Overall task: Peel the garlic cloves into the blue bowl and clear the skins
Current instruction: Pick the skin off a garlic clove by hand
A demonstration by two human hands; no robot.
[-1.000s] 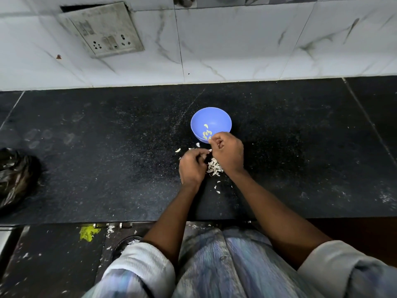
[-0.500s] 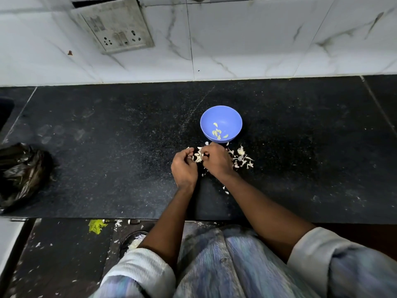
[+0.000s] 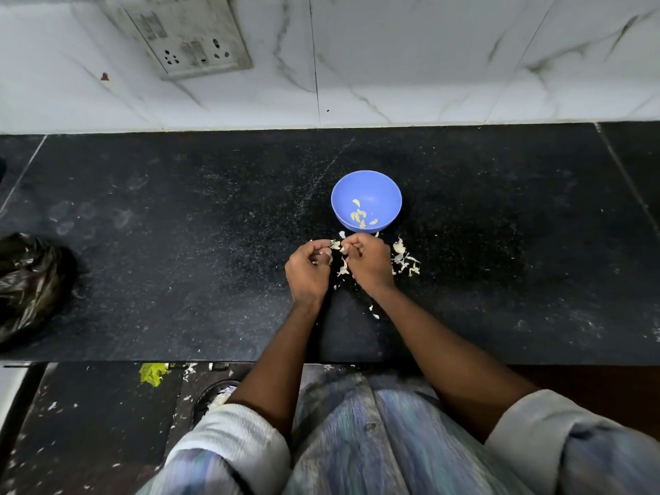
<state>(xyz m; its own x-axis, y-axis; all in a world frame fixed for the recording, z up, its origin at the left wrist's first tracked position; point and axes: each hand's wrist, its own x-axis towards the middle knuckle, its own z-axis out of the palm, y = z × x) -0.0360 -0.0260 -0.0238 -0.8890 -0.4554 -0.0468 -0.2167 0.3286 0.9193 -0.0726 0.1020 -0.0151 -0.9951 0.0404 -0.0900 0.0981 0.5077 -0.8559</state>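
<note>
**Open counter on both sides, clutter at centre**

The black countertop (image 3: 178, 280) lies bare across a wide stretch in the left middle of the frame and again across the right half, so a hand could sweep through either side unhindered. At centre, the blue bowl (image 3: 366, 201) stands on the counter just above the left hand (image 3: 308, 270) and right hand (image 3: 369, 262), which sit close together and block the near approach to it. Garlic skins (image 3: 403, 259) litter the surface right of the hands. A crumpled black plastic bag (image 3: 30, 280) occupies the left edge. The marble wall (image 3: 428, 58) closes off the top of the frame.
</note>
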